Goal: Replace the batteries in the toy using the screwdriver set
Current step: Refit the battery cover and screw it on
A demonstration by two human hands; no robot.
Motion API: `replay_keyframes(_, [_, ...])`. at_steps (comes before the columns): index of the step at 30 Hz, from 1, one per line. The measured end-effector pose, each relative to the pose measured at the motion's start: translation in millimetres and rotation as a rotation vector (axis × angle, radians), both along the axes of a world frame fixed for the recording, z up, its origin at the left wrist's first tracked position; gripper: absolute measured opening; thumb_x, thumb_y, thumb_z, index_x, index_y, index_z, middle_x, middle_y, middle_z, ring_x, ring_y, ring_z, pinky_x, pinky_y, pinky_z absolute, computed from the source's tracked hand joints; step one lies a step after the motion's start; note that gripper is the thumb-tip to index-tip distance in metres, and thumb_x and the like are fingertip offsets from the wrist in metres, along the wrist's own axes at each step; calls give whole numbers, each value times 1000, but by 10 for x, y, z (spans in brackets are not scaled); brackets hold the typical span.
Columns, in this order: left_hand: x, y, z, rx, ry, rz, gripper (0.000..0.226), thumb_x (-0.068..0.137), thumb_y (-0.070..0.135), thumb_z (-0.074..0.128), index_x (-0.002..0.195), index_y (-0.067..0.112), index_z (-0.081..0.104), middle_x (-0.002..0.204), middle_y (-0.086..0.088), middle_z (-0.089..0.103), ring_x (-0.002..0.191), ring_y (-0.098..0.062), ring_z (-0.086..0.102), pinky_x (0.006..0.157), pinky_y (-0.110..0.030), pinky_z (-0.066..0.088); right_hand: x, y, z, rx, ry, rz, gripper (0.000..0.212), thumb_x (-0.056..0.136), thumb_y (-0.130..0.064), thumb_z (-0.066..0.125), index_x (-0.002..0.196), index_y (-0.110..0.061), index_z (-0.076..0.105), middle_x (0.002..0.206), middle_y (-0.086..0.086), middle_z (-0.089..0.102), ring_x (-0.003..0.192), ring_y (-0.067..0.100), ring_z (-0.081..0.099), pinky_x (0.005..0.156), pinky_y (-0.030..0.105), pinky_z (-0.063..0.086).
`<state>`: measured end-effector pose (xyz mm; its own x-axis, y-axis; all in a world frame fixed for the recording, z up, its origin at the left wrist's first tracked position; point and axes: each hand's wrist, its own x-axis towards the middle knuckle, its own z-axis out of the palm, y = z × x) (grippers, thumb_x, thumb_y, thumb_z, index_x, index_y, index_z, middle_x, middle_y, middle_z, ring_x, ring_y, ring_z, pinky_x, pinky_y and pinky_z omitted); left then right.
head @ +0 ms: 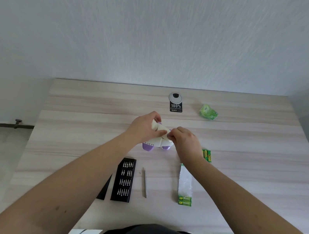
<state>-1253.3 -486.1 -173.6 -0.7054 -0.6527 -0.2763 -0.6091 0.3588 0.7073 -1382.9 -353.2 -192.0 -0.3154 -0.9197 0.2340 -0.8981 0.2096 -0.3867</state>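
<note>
1. A pale textured wall [159,31] was seen behind a light wood-grain desk [257,186], with a round cable grommet [175,97] set near its far edge.
2. The white-and-purple toy [157,142] was held mid-desk. It was gripped from above by the left hand [144,127], while something small on its top was pinched by the right hand [184,141]; what exactly couldn't be told.
3. The bit case [123,179] was left open and the screwdriver [145,183] laid beside it, so unscrewing was probably done already.
4. A mostly emptied battery pack [186,186] and loose batteries [207,155] suggested the swap was underway; closing up was likely still left.
5. A crumpled green wrapper [208,112] was left far right.
</note>
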Motion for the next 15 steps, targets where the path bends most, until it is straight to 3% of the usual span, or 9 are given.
replay_keyframes(3, [-2,15,-25,-34,10,-1,42,69,43,79,97,35,49,103,15,67,90,-15,63,85,-41,51,7,5,-4,22,-46,-1,11,73,-4,78,74,-11,69,70,2,64,62,25,61,51,27,43])
replay_keyframes(6, [-18,18,-35,-31,-1,11,42,68,43,78,98,37,50,104,16,67,92,-14,63,86,-41,51,2,28,38,43,-283,-91,2,81,-13,72,83,-13,73,81,2,67,73,19,62,62,30,48])
replay_keyframes(11, [-44,1,-52,-33,-35,5,39,71,43,76,102,36,54,104,16,63,94,-14,61,87,-41,50,35,127,-19,6,-587,-228,24,87,-30,70,108,-19,68,105,-6,60,93,7,56,80,17,41])
replay_keyframes(15, [-62,-24,-67,-30,-75,7,37,72,42,76,102,34,56,103,13,62,95,-16,60,87,-40,50,109,139,-83,104,-640,-267,35,92,-38,60,123,-21,60,122,-5,58,110,10,53,89,21,37])
